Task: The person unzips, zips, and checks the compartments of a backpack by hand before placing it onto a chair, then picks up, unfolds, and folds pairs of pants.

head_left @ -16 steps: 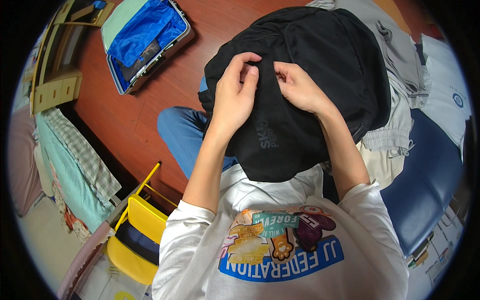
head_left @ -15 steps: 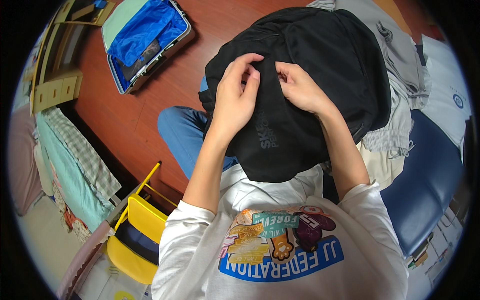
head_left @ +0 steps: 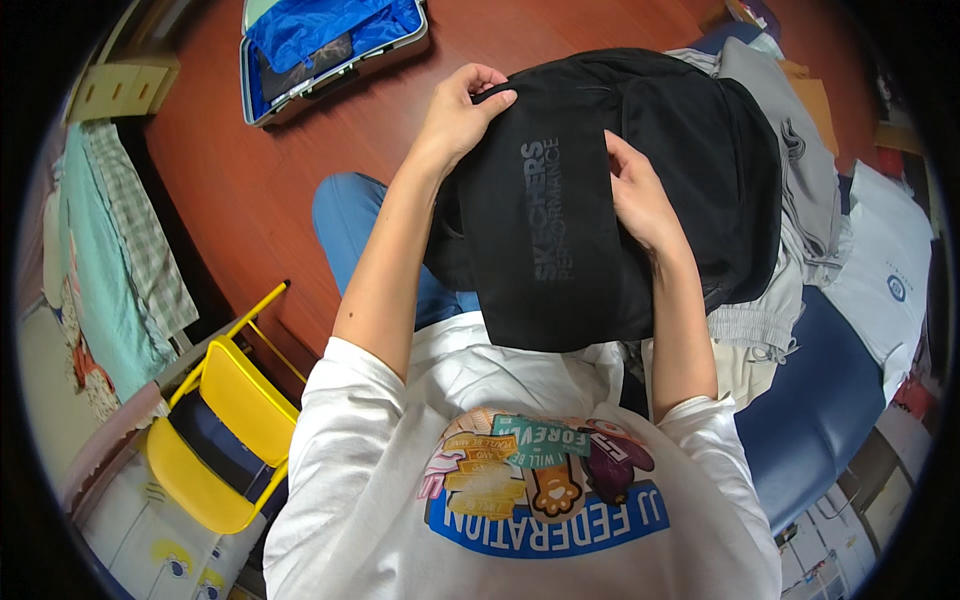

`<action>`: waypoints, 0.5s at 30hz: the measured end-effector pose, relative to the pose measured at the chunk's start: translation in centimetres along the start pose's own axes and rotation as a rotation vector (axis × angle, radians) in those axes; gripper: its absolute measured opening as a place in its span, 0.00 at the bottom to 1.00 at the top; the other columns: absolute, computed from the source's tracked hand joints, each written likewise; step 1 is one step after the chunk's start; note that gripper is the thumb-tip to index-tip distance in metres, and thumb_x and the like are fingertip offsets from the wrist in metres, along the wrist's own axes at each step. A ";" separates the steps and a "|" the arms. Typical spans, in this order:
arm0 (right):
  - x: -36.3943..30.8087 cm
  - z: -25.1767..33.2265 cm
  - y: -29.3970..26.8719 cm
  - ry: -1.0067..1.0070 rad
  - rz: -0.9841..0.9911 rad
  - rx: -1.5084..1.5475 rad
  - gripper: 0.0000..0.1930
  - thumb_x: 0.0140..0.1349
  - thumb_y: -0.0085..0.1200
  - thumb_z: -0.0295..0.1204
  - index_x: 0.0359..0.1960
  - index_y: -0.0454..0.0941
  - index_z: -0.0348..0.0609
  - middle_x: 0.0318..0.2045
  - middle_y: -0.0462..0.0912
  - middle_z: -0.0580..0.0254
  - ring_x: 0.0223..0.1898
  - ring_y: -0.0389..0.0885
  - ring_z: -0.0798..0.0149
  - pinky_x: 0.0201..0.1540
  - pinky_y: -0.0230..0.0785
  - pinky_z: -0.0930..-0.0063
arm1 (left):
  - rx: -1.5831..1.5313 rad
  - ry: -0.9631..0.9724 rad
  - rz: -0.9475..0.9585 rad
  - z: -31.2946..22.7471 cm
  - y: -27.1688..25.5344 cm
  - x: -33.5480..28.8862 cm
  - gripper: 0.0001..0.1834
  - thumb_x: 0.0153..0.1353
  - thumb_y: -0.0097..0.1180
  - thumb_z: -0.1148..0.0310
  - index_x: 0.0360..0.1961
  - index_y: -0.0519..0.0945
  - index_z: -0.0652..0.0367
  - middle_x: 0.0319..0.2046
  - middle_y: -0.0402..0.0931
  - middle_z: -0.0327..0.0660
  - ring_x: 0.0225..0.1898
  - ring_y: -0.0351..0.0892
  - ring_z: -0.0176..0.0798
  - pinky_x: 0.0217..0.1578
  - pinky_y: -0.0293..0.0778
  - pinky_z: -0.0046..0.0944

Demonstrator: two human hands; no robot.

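A black backpack lies across my lap, its lettered front panel spread flat toward my left side. My left hand pinches the panel's far left corner, thumb on top and fingers bent around the edge. On the panel's right border is my right hand, closed, with its fingertips tucked at the cloth and partly hidden. The opening under that border cannot be seen.
An open suitcase with blue lining sits on the red-brown floor at far left. Folded grey clothes and a white bag lie on the right, by a dark blue cushioned seat. A yellow chair stands at near left.
My left hand has moved up and left to the panel's corner, and the panel is now spread flatter. My right hand has shifted right and lower. The view has also shifted.
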State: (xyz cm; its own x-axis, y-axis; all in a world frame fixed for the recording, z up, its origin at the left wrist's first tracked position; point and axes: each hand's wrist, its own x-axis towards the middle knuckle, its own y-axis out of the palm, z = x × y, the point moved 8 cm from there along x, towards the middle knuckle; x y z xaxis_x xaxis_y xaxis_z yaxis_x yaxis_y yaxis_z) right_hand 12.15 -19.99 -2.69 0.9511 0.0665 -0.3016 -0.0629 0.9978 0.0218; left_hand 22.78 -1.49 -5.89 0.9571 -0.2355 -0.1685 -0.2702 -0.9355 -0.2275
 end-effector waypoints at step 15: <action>-14.5 1.0 -3.5 0.066 -0.427 -0.590 0.17 0.70 0.56 0.33 0.24 0.68 0.38 0.15 0.63 0.69 0.20 0.56 0.76 0.23 0.53 0.77 | 0.440 0.397 0.169 -9.2 6.4 -21.3 0.36 0.40 0.77 0.62 0.49 0.72 0.60 0.41 0.71 0.46 0.43 0.72 0.52 0.43 0.70 0.44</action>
State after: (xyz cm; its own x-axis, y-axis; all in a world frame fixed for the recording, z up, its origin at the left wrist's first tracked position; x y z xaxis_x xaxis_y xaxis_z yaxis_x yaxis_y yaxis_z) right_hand -1.14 -24.42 2.54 0.9100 -0.3472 -0.2264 0.1392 0.7705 -0.6220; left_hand 1.63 -4.92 5.06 0.8401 -0.5304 0.1140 -0.3584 -0.7004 -0.6172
